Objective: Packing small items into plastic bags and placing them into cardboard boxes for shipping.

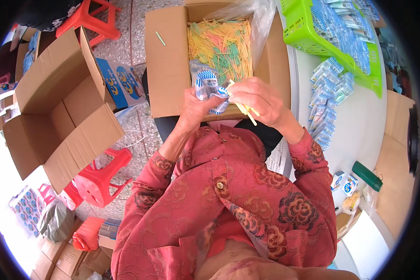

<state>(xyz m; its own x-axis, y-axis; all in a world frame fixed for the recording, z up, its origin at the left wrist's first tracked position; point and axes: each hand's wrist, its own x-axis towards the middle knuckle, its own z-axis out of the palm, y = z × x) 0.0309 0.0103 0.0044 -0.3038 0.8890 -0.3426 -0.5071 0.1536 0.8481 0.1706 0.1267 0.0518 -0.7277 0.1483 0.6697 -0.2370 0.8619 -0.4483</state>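
My left hand is closed round a bunch of clear packets with blue-and-white striped edges. Just beside it my right hand pinches several thin pale-yellow sticks. Its fingertips meet the edge of one packet; whether a stick is inside that packet is hard to see. Both hands are over the near side of an open cardboard box. Loose short sticks in yellow, orange, pink and green fill it. A single green stick lies on its left flap.
At right, a white table carries a green basket of striped packets, a pile of packets and a dark green bottle. An open carton stands at left, near red stools. Clear plastic film drapes over the box's far edge.
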